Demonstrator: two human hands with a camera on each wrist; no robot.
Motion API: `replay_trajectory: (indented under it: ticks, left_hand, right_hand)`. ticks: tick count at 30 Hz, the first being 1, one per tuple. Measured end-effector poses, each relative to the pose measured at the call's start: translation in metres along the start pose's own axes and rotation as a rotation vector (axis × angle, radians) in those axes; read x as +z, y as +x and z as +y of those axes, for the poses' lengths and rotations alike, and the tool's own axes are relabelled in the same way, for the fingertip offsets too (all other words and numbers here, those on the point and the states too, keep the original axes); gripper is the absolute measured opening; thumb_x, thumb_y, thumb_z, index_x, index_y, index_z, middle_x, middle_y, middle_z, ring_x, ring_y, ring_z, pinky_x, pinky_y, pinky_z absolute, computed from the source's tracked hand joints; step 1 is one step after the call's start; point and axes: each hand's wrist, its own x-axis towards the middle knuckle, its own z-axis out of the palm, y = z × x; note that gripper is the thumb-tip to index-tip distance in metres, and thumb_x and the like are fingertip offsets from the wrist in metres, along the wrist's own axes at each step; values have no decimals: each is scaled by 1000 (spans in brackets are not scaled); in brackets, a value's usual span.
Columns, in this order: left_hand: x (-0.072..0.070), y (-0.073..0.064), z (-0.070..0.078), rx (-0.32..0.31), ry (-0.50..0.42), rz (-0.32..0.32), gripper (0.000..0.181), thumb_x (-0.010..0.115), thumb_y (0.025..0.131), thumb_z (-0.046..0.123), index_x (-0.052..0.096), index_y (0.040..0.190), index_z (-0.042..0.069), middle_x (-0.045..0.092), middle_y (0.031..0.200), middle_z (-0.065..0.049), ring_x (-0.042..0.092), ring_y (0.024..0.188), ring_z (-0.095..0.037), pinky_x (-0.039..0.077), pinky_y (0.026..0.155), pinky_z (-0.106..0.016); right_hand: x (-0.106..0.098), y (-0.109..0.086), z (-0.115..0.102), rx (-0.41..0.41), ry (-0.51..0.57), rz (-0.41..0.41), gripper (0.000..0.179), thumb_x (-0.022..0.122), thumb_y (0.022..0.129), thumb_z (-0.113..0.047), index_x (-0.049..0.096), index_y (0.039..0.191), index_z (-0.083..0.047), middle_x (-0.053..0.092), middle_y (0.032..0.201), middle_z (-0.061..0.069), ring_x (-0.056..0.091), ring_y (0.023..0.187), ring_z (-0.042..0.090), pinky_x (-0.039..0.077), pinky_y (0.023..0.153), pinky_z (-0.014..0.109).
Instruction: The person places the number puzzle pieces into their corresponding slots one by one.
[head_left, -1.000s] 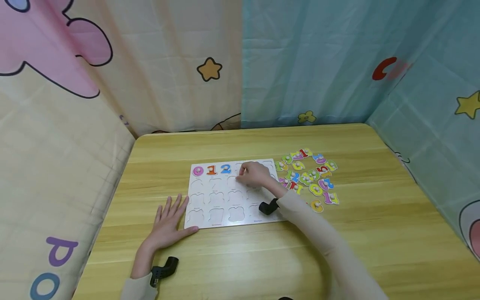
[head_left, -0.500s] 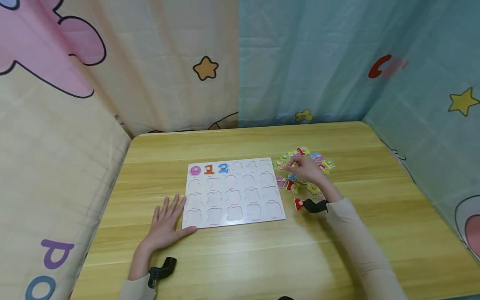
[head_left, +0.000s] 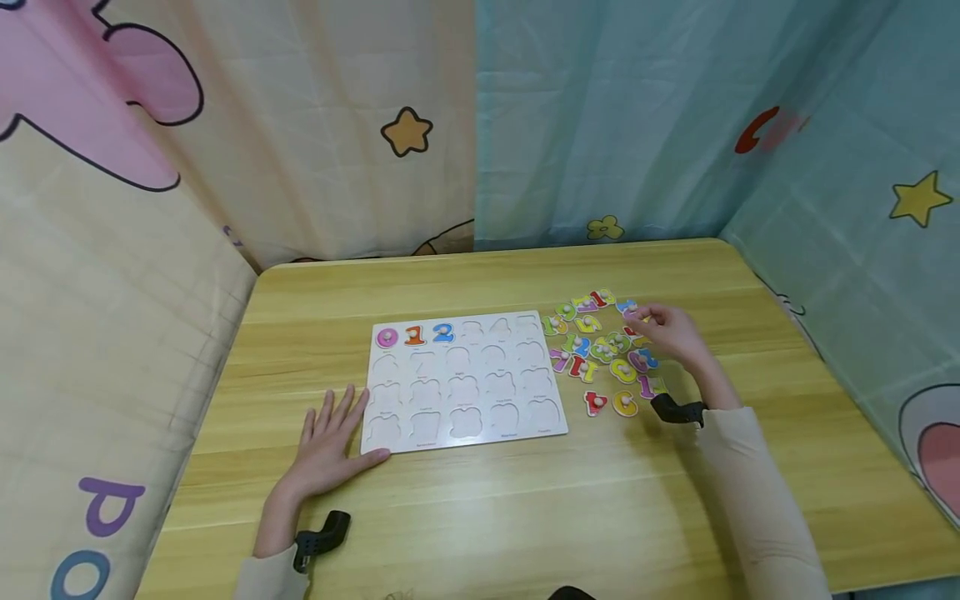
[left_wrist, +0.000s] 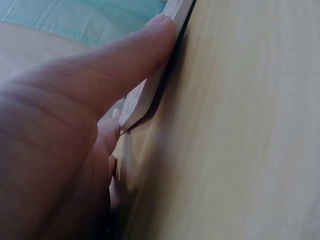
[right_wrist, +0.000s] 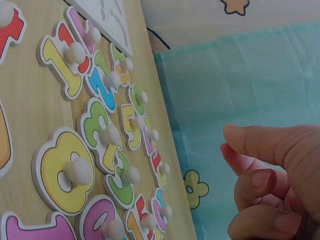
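A white number puzzle board (head_left: 442, 377) lies on the table, with pink 0 (head_left: 381, 338), orange 1 (head_left: 415, 336) and blue 2 (head_left: 444, 333) pieces in its top-row slots. My left hand (head_left: 322, 458) rests spread at the board's left side. In the left wrist view its thumb (left_wrist: 145, 42) touches the board edge (left_wrist: 142, 102). Over the right side of the loose number pieces hovers my right hand (head_left: 671, 335). The right wrist view shows that hand (right_wrist: 280, 180) with fingers loosely bent, thumb and index tips close together, nothing between them.
Several knobbed number pieces crowd right of the board, among them a yellow 5 (right_wrist: 129, 131) and a blue 2 (right_wrist: 97, 87). A red 4 (head_left: 592, 402) and an orange rounded piece (head_left: 619, 406) lie nearer the front. Curtains (head_left: 600, 125) hang behind the table (head_left: 465, 517).
My right hand has moved right, from above the board's upper slots across the loose pieces to their right side. My left hand keeps its place by the board.
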Motion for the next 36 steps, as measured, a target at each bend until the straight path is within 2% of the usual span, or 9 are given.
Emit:
replay_trajectory:
  ticks: [6, 10, 14, 18, 27, 36]
  left_hand:
    - [0, 0, 0, -3, -2, -1, 96, 62, 83, 59, 16, 153, 12, 5, 157, -18, -10, 140, -40, -11, 107, -58]
    - [0, 0, -2, -4, 4, 1, 96, 62, 83, 59, 16, 153, 12, 5, 157, -17, -10, 140, -40, -11, 107, -58]
    - [1, 0, -3, 0, 7, 1, 96, 61, 83, 59, 16, 153, 12, 5, 157, -17, -10, 140, -40, -11, 107, -58]
    - [3, 0, -3, 5, 5, 8, 95, 61, 83, 59, 16, 153, 12, 5, 157, -17, -10, 140, -40, -10, 107, -58]
    - [3, 0, -2, 9, 8, 13, 95, 61, 83, 59, 16, 153, 12, 6, 157, -17, -9, 140, -40, -10, 107, -57]
    - [2, -1, -1, 2, 5, 14, 95, 61, 83, 59, 16, 153, 12, 5, 157, -17, -10, 140, -39, -11, 107, -56]
  right_hand:
    - [-4, -1, 12, -12, -36, 22, 32, 63, 93, -30, 63, 97, 1, 42, 59, -1, 35, 52, 13, 30, 45, 27]
    - [0, 8, 21, 2, -88, -40, 29, 65, 91, -29, 67, 102, -1, 43, 63, 1, 38, 56, 16, 31, 48, 28]
    - [7, 16, 32, 23, -98, -114, 32, 65, 91, -28, 66, 111, -2, 54, 85, 10, 45, 72, 23, 38, 57, 31]
    - [12, 22, 38, 47, -80, -151, 37, 66, 91, -27, 64, 117, -1, 55, 97, 14, 46, 82, 25, 38, 64, 32]
    - [17, 27, 47, 46, -85, -163, 34, 69, 88, -25, 65, 112, -1, 43, 68, 4, 43, 62, 21, 32, 56, 31]
    - [19, 26, 48, -5, -95, -155, 30, 69, 89, -24, 63, 106, -1, 46, 66, 4, 45, 59, 20, 34, 55, 31]
